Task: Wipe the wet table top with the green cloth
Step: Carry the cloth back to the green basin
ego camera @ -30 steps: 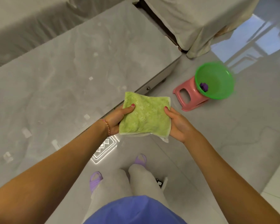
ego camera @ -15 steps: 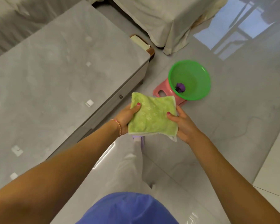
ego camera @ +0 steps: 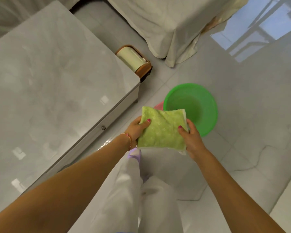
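Note:
The folded green cloth [ego camera: 162,130] is held flat in the air in front of me, over the floor and partly over the green basin. My left hand [ego camera: 136,130] grips its left edge, thumb on top. My right hand [ego camera: 191,140] grips its right edge, thumb on top as well. The grey marble-look table top [ego camera: 49,91] lies to the left of the cloth and away from both hands; its surface is glossy with light reflections.
A green plastic basin [ego camera: 202,105] sits on a pink stool [ego camera: 159,105] on the floor just beyond the cloth. A brown holder with a cream roll [ego camera: 134,61] stands by the table's far corner. A cloth-covered sofa [ego camera: 166,22] is behind. My legs stand below.
I have stepped away from the table toward the basin. The table has slid left in view, and the cloth, held the same way by both hands, is now partly over the basin.

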